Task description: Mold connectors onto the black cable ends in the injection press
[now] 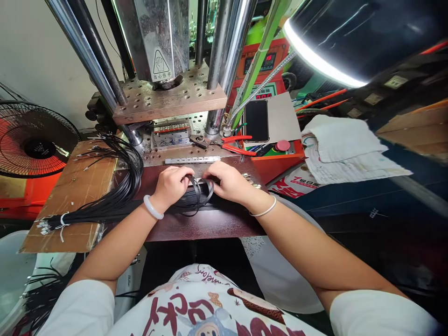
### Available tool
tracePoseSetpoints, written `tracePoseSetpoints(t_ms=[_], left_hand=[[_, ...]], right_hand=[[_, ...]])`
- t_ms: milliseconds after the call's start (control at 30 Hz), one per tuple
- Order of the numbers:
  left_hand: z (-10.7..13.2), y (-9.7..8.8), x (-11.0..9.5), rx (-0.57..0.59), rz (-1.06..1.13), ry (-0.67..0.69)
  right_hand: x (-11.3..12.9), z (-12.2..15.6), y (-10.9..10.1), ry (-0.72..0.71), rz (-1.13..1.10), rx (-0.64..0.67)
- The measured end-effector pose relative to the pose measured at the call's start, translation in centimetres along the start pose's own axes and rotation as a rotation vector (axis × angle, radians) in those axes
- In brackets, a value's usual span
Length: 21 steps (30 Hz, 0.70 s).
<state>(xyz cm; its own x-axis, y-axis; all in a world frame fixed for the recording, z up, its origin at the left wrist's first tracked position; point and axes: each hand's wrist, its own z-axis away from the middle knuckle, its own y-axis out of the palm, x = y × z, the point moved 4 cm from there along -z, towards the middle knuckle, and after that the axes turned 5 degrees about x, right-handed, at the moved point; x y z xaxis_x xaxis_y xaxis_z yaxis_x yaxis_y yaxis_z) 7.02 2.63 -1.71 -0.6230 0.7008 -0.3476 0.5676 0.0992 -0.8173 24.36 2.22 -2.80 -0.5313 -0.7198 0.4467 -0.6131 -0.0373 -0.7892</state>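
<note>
My left hand [172, 183] rests curled on the dark red work table [210, 224], its fingers pinched on a loop of thin black cables [200, 193]. Close beside it, my right hand [227, 182] is also curled, fingertips pressed on the same black cables near a small metal fixture. The cable loop bends between and below both hands. A narrow metal strip [192, 160] lies just beyond my fingers at the foot of the press [168, 98].
A large bundle of black cables [115, 186] lies over a cardboard sheet [70, 196] at left. Red pliers [238, 144], a phone [256, 120] and a red button [282, 145] sit at right. A fan [33, 140] stands far left, a lamp [350, 42] overhead, papers [346, 149] at right.
</note>
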Motion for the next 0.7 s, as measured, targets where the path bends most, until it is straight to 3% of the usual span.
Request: tracePoseSetpoints(t_ms=[300,533,700], left_hand=[[0.0,0.1,0.2,0.006,0.018,-0.003],[0.3,-0.1,-0.4,-0.083,-0.114,0.187],[0.3,-0.3,-0.9,-0.090,-0.154,0.250]], right_hand=[[-0.8,0.3,0.4,0.100,-0.139,0.041],[-0.8,0.3,0.3,0.084,-0.175,0.029],[-0.8,0.4,0.4,0.064,-0.172,0.025]])
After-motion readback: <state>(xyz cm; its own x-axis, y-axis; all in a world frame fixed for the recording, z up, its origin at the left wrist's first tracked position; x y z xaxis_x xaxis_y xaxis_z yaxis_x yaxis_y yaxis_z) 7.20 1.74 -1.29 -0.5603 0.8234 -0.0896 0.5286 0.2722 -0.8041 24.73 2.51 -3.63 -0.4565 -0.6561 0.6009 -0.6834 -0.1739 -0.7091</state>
